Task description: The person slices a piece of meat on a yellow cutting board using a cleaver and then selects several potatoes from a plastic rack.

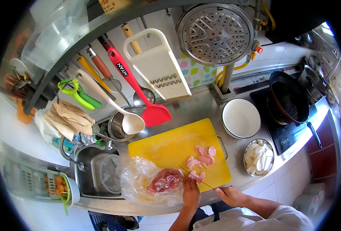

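Observation:
My right hand (231, 196) grips a knife (197, 178) by its handle, at the front edge of a yellow cutting board (170, 141). The thin blade slants across pale pink meat pieces (200, 176). Close beside the blade, the fingertips of my left hand (191, 194) rest on one of these pieces; the fingers hide part of it. Several more pink meat slices (203, 158) lie on the right half of the board. Left of my left hand, a larger marbled red chunk of raw meat (167, 181) sits on a crumpled clear plastic bag (135, 176).
Right of the board stand a white enamel bowl (241, 118) and a patterned bowl of white slices (259, 158). Beyond is a cooktop (283, 141) with a dark pan (288, 96). A sink (91, 184) lies left. Overhead hang a red spatula (156, 114), white ladle (133, 122) and grater (159, 63).

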`<state>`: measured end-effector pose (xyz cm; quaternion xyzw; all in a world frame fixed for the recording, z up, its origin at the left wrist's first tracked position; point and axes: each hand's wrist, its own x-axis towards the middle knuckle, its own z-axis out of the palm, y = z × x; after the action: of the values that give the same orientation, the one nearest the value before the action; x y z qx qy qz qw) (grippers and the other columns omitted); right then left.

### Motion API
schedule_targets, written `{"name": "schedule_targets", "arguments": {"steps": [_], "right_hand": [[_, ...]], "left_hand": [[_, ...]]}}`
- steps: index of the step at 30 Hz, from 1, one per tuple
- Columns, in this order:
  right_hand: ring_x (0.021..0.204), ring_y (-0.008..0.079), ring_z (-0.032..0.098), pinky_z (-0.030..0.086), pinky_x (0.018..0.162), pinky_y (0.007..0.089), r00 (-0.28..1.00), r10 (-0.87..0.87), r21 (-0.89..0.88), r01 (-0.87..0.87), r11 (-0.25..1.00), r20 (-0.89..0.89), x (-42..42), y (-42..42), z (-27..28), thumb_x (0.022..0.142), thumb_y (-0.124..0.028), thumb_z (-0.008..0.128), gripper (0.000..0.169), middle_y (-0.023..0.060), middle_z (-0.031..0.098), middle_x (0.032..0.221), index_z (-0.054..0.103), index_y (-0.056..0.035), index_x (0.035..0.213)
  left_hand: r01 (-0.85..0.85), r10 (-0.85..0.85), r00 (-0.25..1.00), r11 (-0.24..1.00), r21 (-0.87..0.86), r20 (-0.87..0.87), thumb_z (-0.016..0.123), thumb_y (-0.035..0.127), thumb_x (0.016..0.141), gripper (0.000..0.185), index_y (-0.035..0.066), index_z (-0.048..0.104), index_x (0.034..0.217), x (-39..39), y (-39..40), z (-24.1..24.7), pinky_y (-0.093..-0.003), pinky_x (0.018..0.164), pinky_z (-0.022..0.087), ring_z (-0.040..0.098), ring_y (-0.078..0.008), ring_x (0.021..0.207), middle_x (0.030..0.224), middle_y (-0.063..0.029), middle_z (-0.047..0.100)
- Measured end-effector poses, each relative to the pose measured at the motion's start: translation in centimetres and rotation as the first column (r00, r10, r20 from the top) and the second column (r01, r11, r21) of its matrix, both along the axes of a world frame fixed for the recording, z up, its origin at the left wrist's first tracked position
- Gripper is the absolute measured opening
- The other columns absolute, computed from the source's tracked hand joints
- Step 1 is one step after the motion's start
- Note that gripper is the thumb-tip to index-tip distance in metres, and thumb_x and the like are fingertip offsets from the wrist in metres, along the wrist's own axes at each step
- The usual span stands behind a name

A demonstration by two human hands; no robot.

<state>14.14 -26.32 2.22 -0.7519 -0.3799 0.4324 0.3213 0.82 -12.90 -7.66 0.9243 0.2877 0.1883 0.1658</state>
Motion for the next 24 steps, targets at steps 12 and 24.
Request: {"name": "schedule_targets", "arguments": {"steps": [12, 24], "right_hand": [[0.089, 0.0468, 0.056, 0.045, 0.076, 0.0512, 1.0, -0.01, -0.102, 0.009, 0.995, -0.016, -0.2, 0.8, 0.0, 0.097, -0.033, 0.039, 0.037, 0.0272, 0.061, 0.091, 0.055, -0.0014, 0.106], [0.05, 0.0142, 0.053, 0.044, 0.049, 0.0318, 0.952, -0.295, -0.132, 0.284, 0.95, -0.077, -0.6, -0.3, -1.8, 0.099, -0.045, 0.032, 0.054, 0.004, 0.053, 0.055, 0.053, -0.0018, 0.073]], "left_hand": [[0.006, -0.006, 0.998, 1.0, 0.003, -0.055, 0.052, 0.002, 0.078, 0.03, -0.003, 0.056, 0.108, -0.1, 0.6, -0.2, -0.0408, 0.091, 0.044, 0.052, -0.0357, 0.102, 0.11, -0.0198, 0.054], [0.016, -0.018, 1.0, 0.997, 0.071, 0.017, 0.058, 0.005, 0.079, 0.049, -0.006, 0.041, 0.124, 2.8, 1.7, 0.5, -0.0429, 0.087, 0.044, 0.051, -0.0413, 0.098, 0.113, -0.0267, 0.047]]}}
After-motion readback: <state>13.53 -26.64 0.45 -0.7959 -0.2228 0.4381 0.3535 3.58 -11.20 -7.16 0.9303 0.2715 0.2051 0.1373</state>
